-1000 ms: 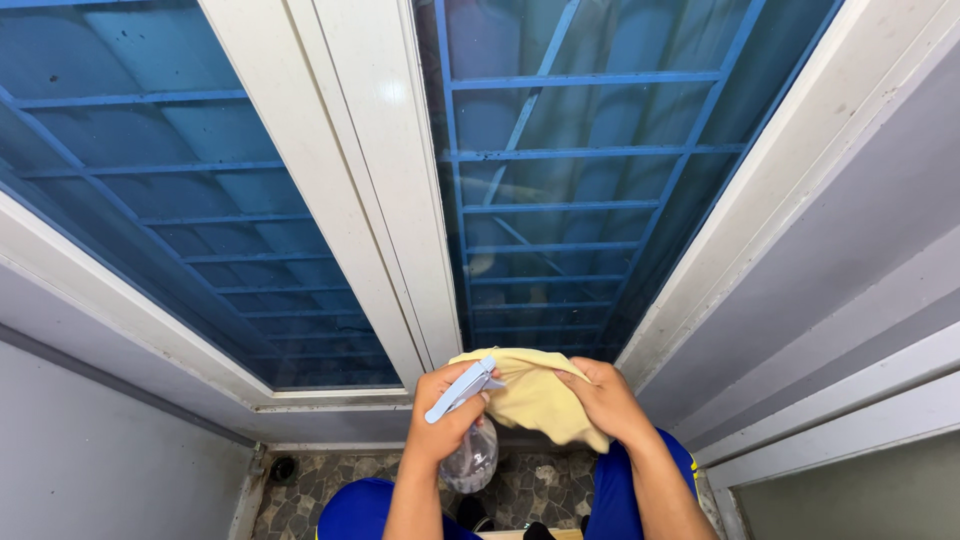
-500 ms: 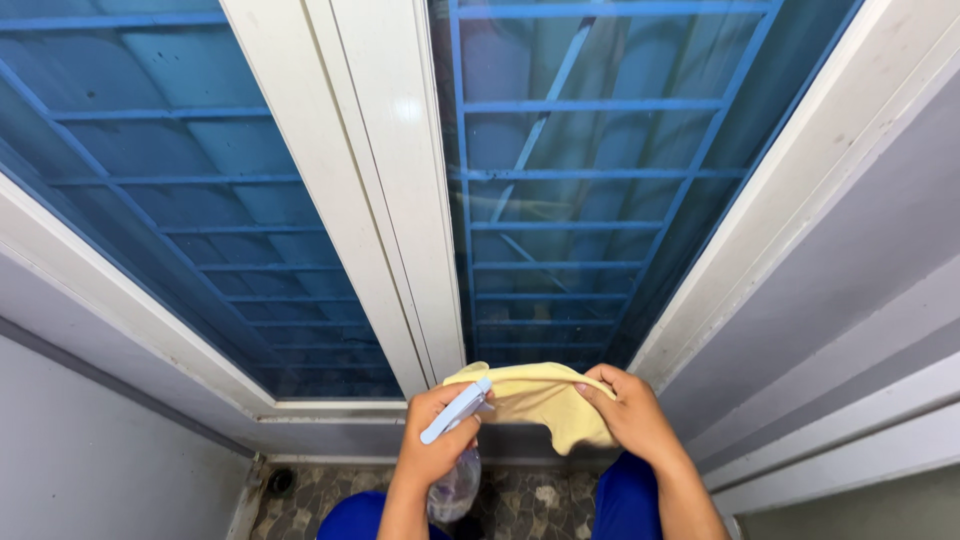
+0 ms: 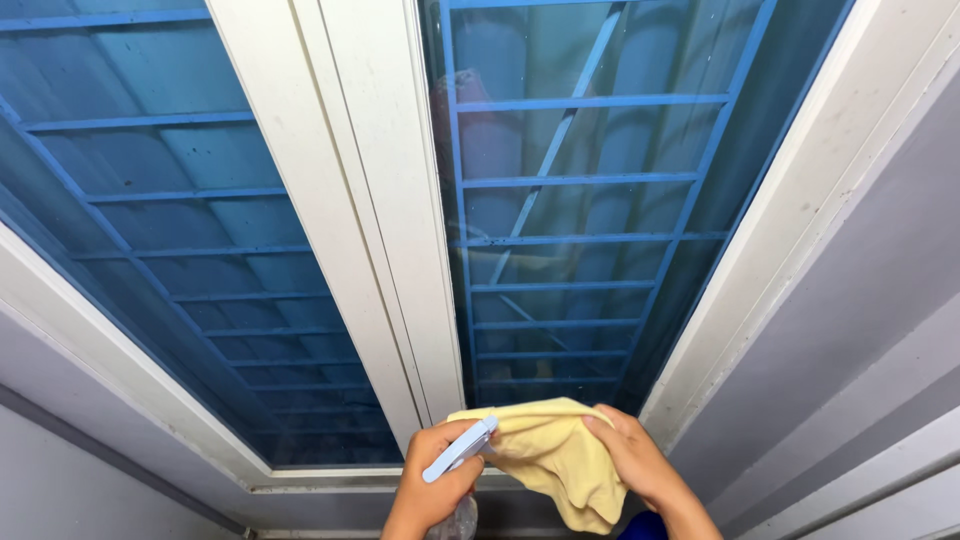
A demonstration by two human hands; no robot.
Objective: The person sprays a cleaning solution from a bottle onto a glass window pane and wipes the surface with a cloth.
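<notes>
We judge cloth prep underway: left hand clasps pale blue plastic spray bottle, right hand pinches soft yellow cloth between both grips; next needs cloth on blue-barred glass pane above

so looking down at a tall window with blue-tinted glass panes and a blue metal grille behind them, split by a white painted frame post. left hand is wrapped around a clear plastic spray bottle with a pale blue trigger head, nozzle pointing right. right hand pinches a soft pale yellow cloth that bunches between both hands and droops at the bottom. grey wall runs down the right side.
</notes>
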